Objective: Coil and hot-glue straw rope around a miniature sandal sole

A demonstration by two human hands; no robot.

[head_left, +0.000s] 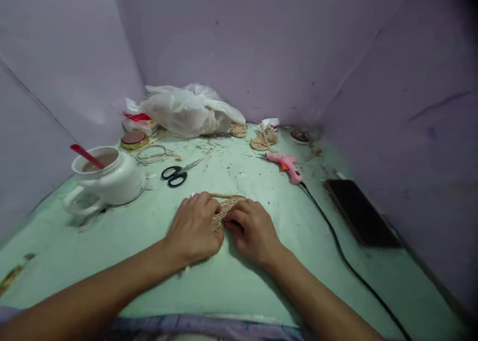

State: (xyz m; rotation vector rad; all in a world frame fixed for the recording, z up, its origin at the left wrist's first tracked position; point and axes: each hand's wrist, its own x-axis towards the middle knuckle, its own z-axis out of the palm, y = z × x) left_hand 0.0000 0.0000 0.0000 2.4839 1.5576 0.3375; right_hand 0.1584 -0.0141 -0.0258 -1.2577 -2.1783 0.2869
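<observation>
A tan woven straw piece lies near the front middle of the pale green tabletop, partly covered by my fingers. My left hand is closed on its left side, the back of the hand facing up. On the right side, my right hand pinches the same piece between thumb and curled fingers. A loose strand of the same tan fibre runs along its far edge. Beyond my left hand are black-handled scissors, apart from it. To the far right sits a pink glue gun.
On the left, a white mug holds brownish liquid and a red-handled utensil. A dark phone lies right of the glue gun's black cord. A white plastic bag and small woven pieces are near the back wall.
</observation>
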